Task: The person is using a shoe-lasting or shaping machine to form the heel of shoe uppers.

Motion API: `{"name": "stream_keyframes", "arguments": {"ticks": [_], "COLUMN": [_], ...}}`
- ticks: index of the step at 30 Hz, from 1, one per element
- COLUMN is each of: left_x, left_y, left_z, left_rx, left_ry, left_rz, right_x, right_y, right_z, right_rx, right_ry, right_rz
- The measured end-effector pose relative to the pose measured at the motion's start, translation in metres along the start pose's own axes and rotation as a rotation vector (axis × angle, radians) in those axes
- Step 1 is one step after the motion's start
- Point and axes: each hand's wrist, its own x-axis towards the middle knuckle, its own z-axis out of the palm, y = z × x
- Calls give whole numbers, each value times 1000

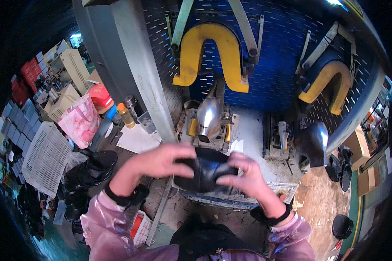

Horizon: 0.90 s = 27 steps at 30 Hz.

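Between my two hands is a black leather shoe upper (204,170), its smooth side facing up and slightly blurred. My left hand (167,160) grips its left side, with thumb and fingers curled over the edge. On the opposite side my right hand (247,173) pinches the leather between thumb and fingers. Just beyond the upper, a shiny metal shoe form (209,115) points toward me on the machine. Above that form hangs a yellow U-shaped pad (211,37). The undersides of the upper and some fingertips are hidden.
A second metal form (316,141) and yellow pad (335,78) stand at the right. A grey post (139,65) rises left of the near station. Black shoes (102,165), a white basket (45,156) and a bottle (125,115) are at the left. Another black shoe piece (343,226) lies on the wooden board (318,195).
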Motion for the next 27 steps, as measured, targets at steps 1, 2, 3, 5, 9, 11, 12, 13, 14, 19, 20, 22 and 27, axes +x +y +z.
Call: {"name": "stream_keyframes", "arguments": {"ticks": [1,2,3,5,9,11,12,13,14,19,20,22,27], "left_x": [11,15,31,61,94,96,95,94,94,98,107,119,92], "left_y": [1,3,-2,-25,-64,-81,-88,-96,-94,-64,-54,-40,-37], "left_z": [-17,-28,-35,-51,-51,-46,-44,-43,-41,-44,-47,-43,-38], "left_rx": [28,-163,-365,-519,-784,-808,-828,-837,-838,-506,-451,-143,-113], "left_ry": [24,116,189,317,546,605,664,635,635,568,398,270,356], "left_rz": [-18,-28,-5,-33,-123,-176,-231,-262,-262,64,214,164,123], "right_x": [15,34,50,87,124,129,130,128,126,122,119,115,46], "right_y": [3,5,3,17,48,62,66,69,68,69,70,69,96], "right_z": [-4,-4,-8,-10,-5,5,9,10,10,6,-4,-15,13], "right_rx": [80,143,320,630,964,985,975,971,924,660,644,547,750], "right_ry": [36,54,122,285,486,528,555,560,583,533,551,475,301], "right_rz": [12,58,190,262,373,443,472,476,472,474,475,473,561]}}
